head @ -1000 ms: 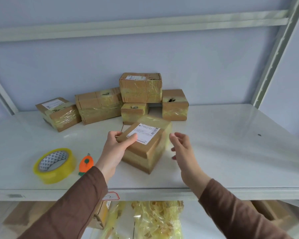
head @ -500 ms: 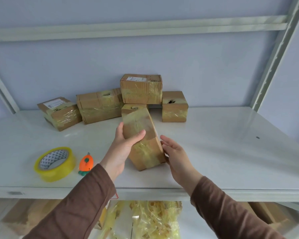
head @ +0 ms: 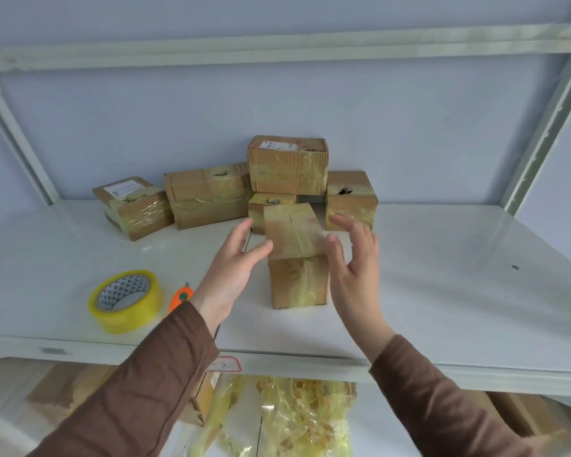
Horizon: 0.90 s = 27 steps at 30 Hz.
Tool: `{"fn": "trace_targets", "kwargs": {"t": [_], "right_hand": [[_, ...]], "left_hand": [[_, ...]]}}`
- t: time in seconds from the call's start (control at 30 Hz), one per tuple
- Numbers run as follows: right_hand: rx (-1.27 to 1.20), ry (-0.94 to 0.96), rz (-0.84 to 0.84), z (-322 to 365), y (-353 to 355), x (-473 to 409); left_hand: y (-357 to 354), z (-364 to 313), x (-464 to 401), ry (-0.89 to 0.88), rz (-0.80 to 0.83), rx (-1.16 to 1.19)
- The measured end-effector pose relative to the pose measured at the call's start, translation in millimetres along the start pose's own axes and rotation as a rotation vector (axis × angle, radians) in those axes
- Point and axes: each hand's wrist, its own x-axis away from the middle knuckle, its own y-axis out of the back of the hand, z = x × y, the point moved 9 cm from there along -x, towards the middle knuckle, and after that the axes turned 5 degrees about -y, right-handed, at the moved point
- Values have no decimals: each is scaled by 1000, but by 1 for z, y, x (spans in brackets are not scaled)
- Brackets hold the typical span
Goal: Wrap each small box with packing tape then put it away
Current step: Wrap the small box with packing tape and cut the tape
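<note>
Box [head: 296, 255] stands mid-shelf [head: 442, 291] between open left hand [head: 234, 262] and right hand [head: 356, 258].

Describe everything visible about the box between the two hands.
The box is small brown cardboard, wrapped in glossy yellowish tape, with a seam along its top. It stands on the white shelf, in front of the stacked boxes. The left hand and right hand flank it, fingers straight; contact is unclear.
</note>
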Motion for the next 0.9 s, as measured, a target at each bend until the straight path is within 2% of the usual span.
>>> {"fn": "trace_targets", "kwargs": {"t": [0.07,0.13,0.2,0.3,0.37,0.43,0.53,0.6,0.67,0.8,0.87,0.9], "right_hand": [[62,352,-6,50,-11,20],[12,442,126,70,-42,40],[28,323,326,65,-89,57],[241,32,609,20,-167,78],[353,-97,691,-1,-204,85],[450,-136,684,-8,-232,88],[529,-166,646,-9,-257,88],[404,-276,636,-13,-258,87],[243,-330,595,-10,-248,83],[84,-343,550,10,-223,67],[71,-334,580,26,-212,61],[154,-264,576,35,-205,58]], "left_hand": [[35,-8,8,-65,8,-144],[79,-10,13,-67,3,-355],[125,0,12,44,27,-695],[165,34,8,255,262,-1234],[164,52,8,290,424,-1429],[158,60,5,217,472,-1524],[151,55,-1,28,459,-1536],[152,53,-1,-11,437,-1441],[152,46,0,-56,376,-1254],[134,12,5,-206,297,-866],[121,-1,11,-230,305,-716],[115,-4,14,-232,308,-655]]}}
